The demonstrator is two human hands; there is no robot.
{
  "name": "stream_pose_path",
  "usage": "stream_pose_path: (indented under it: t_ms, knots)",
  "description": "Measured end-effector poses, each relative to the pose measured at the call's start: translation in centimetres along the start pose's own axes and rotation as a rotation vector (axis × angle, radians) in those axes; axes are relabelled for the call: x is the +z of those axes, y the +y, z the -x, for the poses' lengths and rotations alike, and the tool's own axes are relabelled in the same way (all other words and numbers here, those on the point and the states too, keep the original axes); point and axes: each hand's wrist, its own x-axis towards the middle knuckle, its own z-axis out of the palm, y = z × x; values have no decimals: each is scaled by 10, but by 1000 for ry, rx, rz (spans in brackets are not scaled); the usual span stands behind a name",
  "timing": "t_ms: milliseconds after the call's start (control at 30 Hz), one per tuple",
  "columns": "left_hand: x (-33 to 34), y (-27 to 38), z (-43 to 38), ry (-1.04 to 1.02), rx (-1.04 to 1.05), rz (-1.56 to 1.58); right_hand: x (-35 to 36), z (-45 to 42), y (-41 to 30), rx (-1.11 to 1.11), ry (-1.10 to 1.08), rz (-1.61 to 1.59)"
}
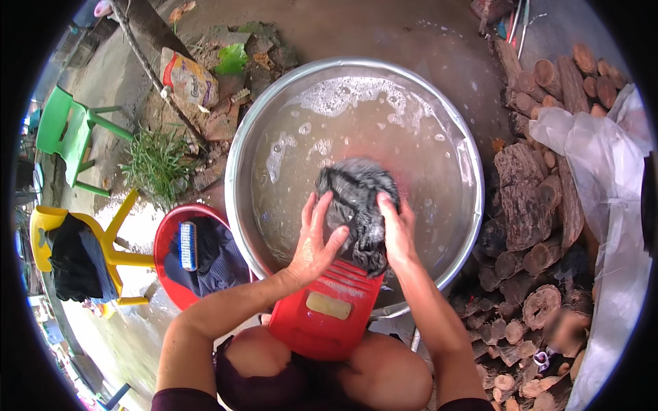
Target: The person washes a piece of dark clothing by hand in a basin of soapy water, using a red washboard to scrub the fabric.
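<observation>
A wet, dark grey and black cloth (360,205) is bunched at the top end of a red plastic washboard (329,329), over the water. My left hand (316,244) rests against the cloth's left side with its fingers spread. On the right side, my right hand (398,231) presses on the cloth, thumb on top and some fingers hidden behind it. A pale yellow soap bar (328,305) lies in the board's recess. The board leans from my lap into a large round metal basin (354,62) of cloudy, sudsy water.
Left of the basin, a red tub (163,231) holds dark clothes and a blue scrub brush (188,246). Beyond it stand a yellow chair (126,257) draped with dark clothing and a green chair (74,128). Stacked firewood (524,205) and pale plastic sheeting (601,169) flank the right.
</observation>
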Motion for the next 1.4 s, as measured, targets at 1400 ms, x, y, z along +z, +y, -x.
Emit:
stream_pose_path:
  t_ms: [1400]
  knots:
    - [21, 18, -42, -338, 203, -213, -48, 37, 35, -554, -136, 725]
